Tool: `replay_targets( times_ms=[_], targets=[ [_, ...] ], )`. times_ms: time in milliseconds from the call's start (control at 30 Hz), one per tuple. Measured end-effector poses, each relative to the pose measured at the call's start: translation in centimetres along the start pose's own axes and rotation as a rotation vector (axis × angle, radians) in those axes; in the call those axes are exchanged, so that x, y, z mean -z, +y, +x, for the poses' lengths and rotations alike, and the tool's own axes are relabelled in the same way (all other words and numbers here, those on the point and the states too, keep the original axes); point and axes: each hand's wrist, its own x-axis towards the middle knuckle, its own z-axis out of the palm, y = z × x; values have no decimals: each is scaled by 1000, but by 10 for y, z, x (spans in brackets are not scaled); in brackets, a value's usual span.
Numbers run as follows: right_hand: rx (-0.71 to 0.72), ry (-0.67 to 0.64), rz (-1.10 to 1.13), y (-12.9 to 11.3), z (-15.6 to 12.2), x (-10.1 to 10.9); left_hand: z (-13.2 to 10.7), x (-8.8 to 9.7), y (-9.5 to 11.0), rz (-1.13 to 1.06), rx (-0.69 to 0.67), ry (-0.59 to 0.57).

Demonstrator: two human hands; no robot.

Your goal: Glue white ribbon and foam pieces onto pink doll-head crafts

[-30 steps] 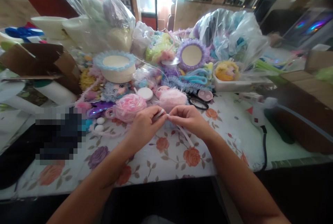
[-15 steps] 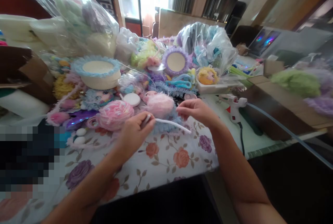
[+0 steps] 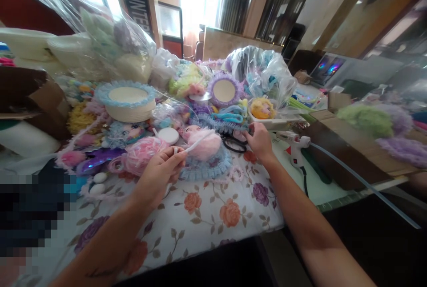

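A: You pinch a white strip (image 3: 200,141) between the thumb and fingers of your left hand (image 3: 167,164), its end slanting toward two o'clock from that hand, in front of a tuft of pink fluff (image 3: 208,150). Whether the strip touches the fluff, we cannot tell.

B: And your right hand (image 3: 259,139)?

A: You stretch it out above the table, between two and three o'clock from your left, its fingers bent. Whether those fingertips grasp anything, we cannot tell. Black loop handles (image 3: 235,149) lie just beside it at nine o'clock.

B: What surrounds your left hand?

A: A ball of pink yarn (image 3: 142,154) sits beside it at ten o'clock, a white disc (image 3: 167,135) near it at twelve. At three lies a curve of blue lace (image 3: 205,171), spread on a flowered cloth (image 3: 207,238). Farther off, at eleven, stands a basket with blue trim (image 3: 130,111).

B: And around your right?

A: A yellow-haired doll head (image 3: 262,109) rests in a white tray (image 3: 280,124) at twelve o'clock. A white glue gun (image 3: 296,151) lies near at three, its dark cord trailing toward you, and beyond it stands a cardboard box (image 3: 347,162).
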Motion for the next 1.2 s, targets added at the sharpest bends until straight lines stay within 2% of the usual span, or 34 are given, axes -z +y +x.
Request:
replay_targets(
  times_ms=[100, 233, 367, 467, 600, 700, 767, 833, 933, 1100, 1200],
  targets=[
    [-40, -47, -4, 7, 9, 5, 2, 0, -3, -14, 22, -6],
    [-22, -67, 22, 11, 17, 33, 2, -1, -4, -28, 39, -1],
    [8, -31, 141, -3, 33, 56, 2, -2, -2, -45, 52, 4],
    [44, 39, 273, -28, 55, 46, 3, -1, -3, -40, 56, -5],
    [97, 3, 79, -60, 72, 21, 5, 2, -7, -41, 48, -13],
    [114, -35, -19, -63, 58, 16, 4, 2, -7, -57, 38, -22],
    [134, -141, -73, -51, 40, 18, 3, 1, -5, -71, 49, -35],
    [152, -305, -116, -35, 21, 19, 1, 0, -4, -91, 72, -59],
    [181, -397, -139, -16, 4, 13, -1, -3, -4, -119, 100, -89],
    [238, -467, -91, -15, 4, -1, 0, -4, -8, -153, 96, -82],
    [239, -546, -110, -19, 4, 9, 1, -4, -11, -175, 107, -76]
  ],
)
